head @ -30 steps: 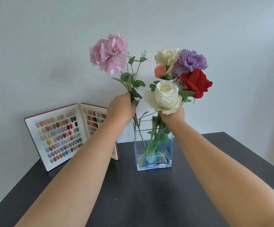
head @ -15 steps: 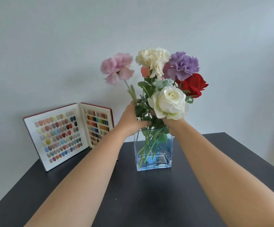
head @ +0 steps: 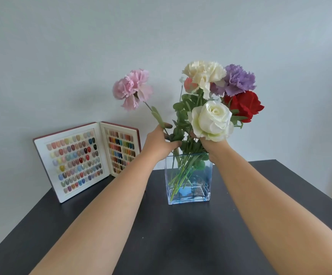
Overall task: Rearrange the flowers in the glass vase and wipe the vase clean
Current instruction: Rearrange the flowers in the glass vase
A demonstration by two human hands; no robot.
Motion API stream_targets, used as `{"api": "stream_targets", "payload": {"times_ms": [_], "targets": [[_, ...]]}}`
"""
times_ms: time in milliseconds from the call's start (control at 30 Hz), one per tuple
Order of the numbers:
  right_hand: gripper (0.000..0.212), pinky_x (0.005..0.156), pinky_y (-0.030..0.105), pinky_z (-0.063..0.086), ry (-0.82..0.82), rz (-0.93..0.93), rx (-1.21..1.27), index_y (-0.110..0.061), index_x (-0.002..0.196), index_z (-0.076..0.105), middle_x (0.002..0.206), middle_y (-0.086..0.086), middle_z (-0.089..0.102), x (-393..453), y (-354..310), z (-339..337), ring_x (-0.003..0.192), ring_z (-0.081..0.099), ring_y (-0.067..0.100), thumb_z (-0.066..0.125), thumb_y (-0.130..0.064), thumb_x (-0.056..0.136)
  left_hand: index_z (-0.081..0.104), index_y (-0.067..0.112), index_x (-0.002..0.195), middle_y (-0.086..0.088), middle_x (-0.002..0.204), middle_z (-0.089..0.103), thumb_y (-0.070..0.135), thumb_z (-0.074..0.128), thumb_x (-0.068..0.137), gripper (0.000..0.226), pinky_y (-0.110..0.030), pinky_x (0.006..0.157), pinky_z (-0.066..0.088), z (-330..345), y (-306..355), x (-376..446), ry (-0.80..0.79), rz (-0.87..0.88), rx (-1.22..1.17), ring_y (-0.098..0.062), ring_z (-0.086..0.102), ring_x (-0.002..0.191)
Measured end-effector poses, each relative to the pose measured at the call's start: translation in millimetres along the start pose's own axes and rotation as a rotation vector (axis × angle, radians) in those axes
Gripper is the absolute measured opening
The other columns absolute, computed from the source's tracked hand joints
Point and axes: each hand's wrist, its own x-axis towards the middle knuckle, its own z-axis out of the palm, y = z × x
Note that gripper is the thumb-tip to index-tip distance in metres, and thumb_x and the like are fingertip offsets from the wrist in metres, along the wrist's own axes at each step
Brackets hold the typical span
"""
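Note:
A square glass vase point(head: 189, 187) with a blue-tinted base stands on the dark table point(head: 181, 235). My left hand point(head: 159, 143) grips the stem of a pink carnation point(head: 132, 89), which leans out to the left, its lower stem inside the vase. Just above the rim, my right hand point(head: 213, 145) holds the bunch of other stems. That bunch carries a white rose point(head: 211, 120), a cream carnation point(head: 204, 73), a purple carnation point(head: 237, 80), a red rose point(head: 243, 105) and a small peach bud point(head: 190, 84). The rose hides most of my right hand's fingers.
An open sample book point(head: 86, 157) of coloured nail tips stands upright at the back left against the pale wall. The table's right edge point(head: 310, 187) runs diagonally near my right arm.
My left hand has brought the pink carnation down and rightward toward the bunch, its stem now deeper in the vase. The bunch has shifted slightly with my right hand.

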Motion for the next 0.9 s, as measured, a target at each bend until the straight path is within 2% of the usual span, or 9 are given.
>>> {"api": "stream_targets", "payload": {"times_ms": [133,200,300,500,567,600,667,767,900], "targets": [[0.033,0.071,0.025,0.041,-0.006,-0.058,0.031,-0.015,0.114,0.054,0.098,-0.001,0.053,-2.2,0.3,-0.7,0.081,0.047,0.008,0.066,-0.010,0.084,0.045,0.022,0.131,-0.002,0.090,0.066,0.025,0.076,0.075,0.064,-0.018,0.054,0.041,5.1,0.6,-1.5,0.017,0.018,0.144,-0.011,0.060,0.070],[0.036,0.066,0.022,0.040,-0.008,-0.082,0.035,-0.011,0.117,0.057,0.096,-0.002,0.054,-2.3,0.5,-0.7,0.082,0.047,0.010,0.067,-0.009,0.083,0.040,0.021,0.137,-0.005,0.091,0.066,0.023,0.072,0.075,0.069,-0.027,0.062,0.050,5.2,3.9,-0.9,0.012,0.017,0.229,-0.021,0.064,0.075],[0.039,0.073,0.026,0.042,-0.011,-0.086,0.021,-0.010,0.119,0.057,0.103,0.002,0.057,-3.1,-0.2,-0.1,0.091,0.049,0.015,0.068,-0.011,0.082,0.035,0.026,0.142,-0.011,0.102,0.066,0.018,0.068,0.076,0.074,-0.038,0.073,0.058,4.2,8.2,1.4,-0.032,0.003,0.341,-0.030,0.066,0.082],[0.033,0.061,0.018,0.044,0.018,-0.201,0.042,-0.008,0.113,0.058,0.086,-0.006,0.054,-6.4,-0.3,-3.7,0.073,0.046,0.003,0.068,-0.003,0.082,0.019,0.039,0.149,-0.001,0.119,0.057,0.013,0.055,0.087,0.076,-0.031,0.081,0.054,-2.8,13.8,7.1,-0.328,0.076,0.340,-0.022,0.061,0.098],[0.031,0.061,0.018,0.043,0.010,-0.210,0.033,-0.008,0.112,0.058,0.085,-0.005,0.054,-7.8,0.1,-5.3,0.073,0.046,0.005,0.068,-0.004,0.083,0.040,0.025,0.141,0.001,0.108,0.058,0.011,0.055,0.086,0.059,-0.026,0.079,0.050,-7.0,13.8,7.6,-0.380,0.031,0.242,-0.015,0.057,0.090],[0.030,0.061,0.019,0.043,0.004,-0.209,0.023,-0.008,0.111,0.058,0.085,-0.005,0.054,-8.4,-0.3,-6.0,0.073,0.046,0.006,0.067,-0.006,0.083,0.053,0.018,0.125,0.000,0.094,0.057,0.009,0.055,0.083,0.042,-0.024,0.071,0.046,-9.3,12.7,8.1,-0.386,-0.016,0.211,-0.013,0.052,0.079],[0.029,0.064,0.023,0.044,-0.005,-0.211,-0.007,-0.011,0.111,0.058,0.085,-0.005,0.054,-9.6,-1.3,-7.3,0.074,0.046,0.007,0.067,-0.009,0.083,0.059,0.017,0.102,0.000,0.086,0.056,0.006,0.059,0.080,0.025,-0.025,0.068,0.043,-12.6,9.4,8.5,-0.406,-0.071,0.187,-0.012,0.048,0.073],[0.027,0.065,0.023,0.047,0.005,-0.225,-0.050,-0.017,0.105,0.057,0.085,-0.007,0.056,-15.2,-0.6,-11.7,0.076,0.049,0.007,0.069,-0.013,0.082,0.057,0.019,0.112,-0.004,0.101,0.064,0.016,0.063,0.085,0.027,-0.033,0.083,0.053,-9.9,5.7,10.6,-0.435,0.054,0.379,-0.021,0.060,0.092],[0.032,0.061,0.019,0.048,0.024,-0.316,-0.066,-0.021,0.105,0.056,0.085,-0.009,0.057,-28.3,3.2,-19.3,0.074,0.052,0.006,0.073,-0.017,0.079,0.064,0.016,0.110,-0.009,0.107,0.067,0.025,0.059,0.090,0.022,-0.028,0.073,0.045,2.6,1.6,9.4,-0.272,0.099,0.680,-0.024,0.056,0.086]]}}
